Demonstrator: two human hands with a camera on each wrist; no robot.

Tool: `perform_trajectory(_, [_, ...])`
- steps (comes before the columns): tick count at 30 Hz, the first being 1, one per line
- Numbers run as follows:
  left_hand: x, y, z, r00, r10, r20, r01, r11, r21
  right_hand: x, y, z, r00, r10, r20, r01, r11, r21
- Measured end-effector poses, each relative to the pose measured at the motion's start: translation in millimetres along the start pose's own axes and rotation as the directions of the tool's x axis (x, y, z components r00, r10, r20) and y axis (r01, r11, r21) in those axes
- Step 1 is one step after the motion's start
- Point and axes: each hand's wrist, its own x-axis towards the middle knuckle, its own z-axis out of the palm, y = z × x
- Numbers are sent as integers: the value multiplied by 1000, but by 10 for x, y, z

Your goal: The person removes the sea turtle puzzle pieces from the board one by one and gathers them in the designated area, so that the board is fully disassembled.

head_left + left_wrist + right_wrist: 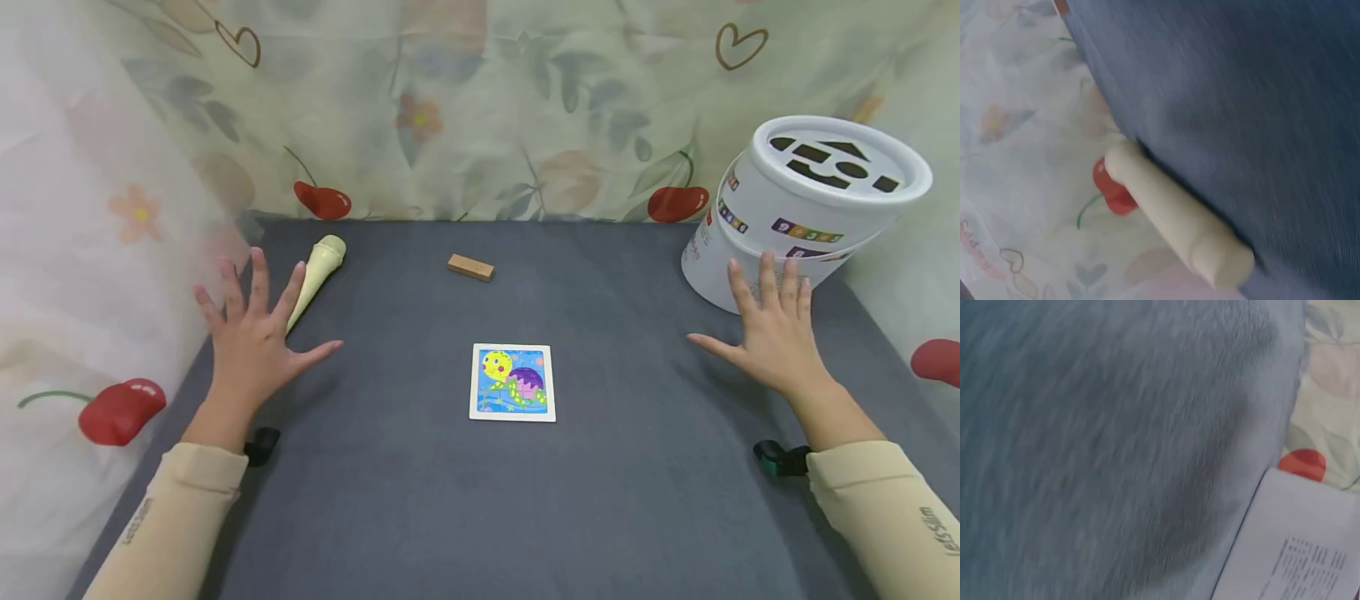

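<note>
In the head view my left hand [251,342] is spread with straight fingers over the left of the table, holding nothing. Beside its fingers lies a cream tapered stick with a knobbed end [324,258], which also shows in the left wrist view as a pale rod [1169,209]. My right hand [776,337], likewise spread and holding nothing, hovers in front of a white shape-sorter bucket [802,225]; its fingertips overlap the bucket's lower wall in this view. Between the hands a small square turtle jigsaw puzzle [513,382] lies face up in a white frame.
A small brown block [471,267] lies farther back, behind the puzzle. Dark grey cloth [510,508] covers the table. A printed curtain [495,108] hangs along the back and both sides. The bucket's lid [840,158] has several shaped holes.
</note>
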Motion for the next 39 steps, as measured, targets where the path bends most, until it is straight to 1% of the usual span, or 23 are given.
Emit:
perform_trajectory(3, [30, 78, 50, 997, -3, 77, 7, 998, -57, 36, -65, 25, 1000, 1, 4, -1, 999, 48])
perform_trajectory(7, [70, 205, 124, 985, -7, 171, 30, 991, -132, 128, -171, 50, 999, 9, 32, -12, 994, 111])
perform_trajectory(8, [84, 238, 141, 980, -7, 198, 35, 989, -141, 156, -196, 58, 999, 10, 41, -15, 992, 122])
perform_trajectory(10, [122, 302, 162, 958, -12, 286, 57, 987, -150, 214, -245, 74, 998, 11, 68, -20, 990, 141])
perform_trajectory(11, [146, 335, 167, 941, -12, 339, 67, 986, -150, 242, -273, 82, 996, 10, 85, -23, 988, 152])
perform_trajectory(12, [171, 368, 170, 919, -10, 394, 73, 987, -146, 269, -304, 87, 995, 6, 97, -22, 986, 167])
perform_trajectory(13, [197, 403, 168, 891, -8, 454, 82, 986, -143, 292, -334, 91, 994, -2, 109, -18, 983, 181])
perform_trajectory(15, [245, 470, 170, 825, -3, 566, 106, 983, -150, 337, -394, 90, 990, -16, 141, -15, 976, 215])
perform_trajectory(17, [285, 539, 179, 761, 4, 648, 138, 976, -168, 378, -453, 86, 985, -29, 169, -14, 969, 245])
perform_trajectory(19, [313, 603, 197, 709, 9, 705, 184, 963, -198, 413, -510, 83, 980, -41, 193, -14, 962, 274])
perform_trajectory(20, [328, 636, 210, 687, 11, 727, 207, 956, -210, 428, -536, 81, 978, -44, 204, -16, 958, 285])
perform_trajectory(21, [345, 671, 221, 668, 16, 744, 229, 947, -227, 441, -565, 79, 976, -47, 212, -18, 956, 294])
perform_trajectory(24, [385, 764, 242, 624, 33, 781, 283, 922, -265, 496, -663, 91, 972, -54, 228, -23, 946, 322])
perform_trajectory(25, [395, 798, 251, 605, 43, 795, 298, 914, -277, 506, -693, 92, 971, -56, 233, -25, 944, 328])
perform_trajectory(27, [410, 860, 267, 560, 63, 826, 331, 897, -292, 526, -750, 94, 969, -57, 240, -31, 937, 348])
perform_trajectory(30, [415, 943, 290, 490, 89, 867, 366, 882, -297, 566, -831, 111, 964, -69, 256, -34, 925, 378])
perform_trajectory(31, [414, 968, 298, 473, 94, 876, 379, 876, -298, 583, -858, 118, 960, -74, 268, -37, 922, 386])
perform_trajectory(32, [414, 994, 309, 462, 98, 881, 388, 871, -300, 601, -883, 128, 956, -79, 284, -41, 918, 393])
perform_trajectory(33, [413, 1022, 320, 456, 101, 884, 399, 865, -304, 620, -909, 139, 950, -85, 301, -44, 916, 399])
perform_trajectory(35, [411, 1086, 344, 457, 104, 884, 420, 851, -317, 655, -962, 162, 937, -92, 337, -60, 908, 414])
perform_trajectory(37, [407, 1152, 374, 465, 103, 879, 441, 834, -331, 683, -1014, 185, 924, -95, 370, -79, 901, 427])
perform_trajectory(38, [403, 1187, 392, 473, 105, 875, 450, 825, -342, 693, -1041, 195, 919, -97, 382, -86, 897, 434])
perform_trajectory(39, [397, 1221, 411, 486, 104, 868, 458, 815, -355, 701, -1067, 206, 915, -99, 390, -92, 892, 442])
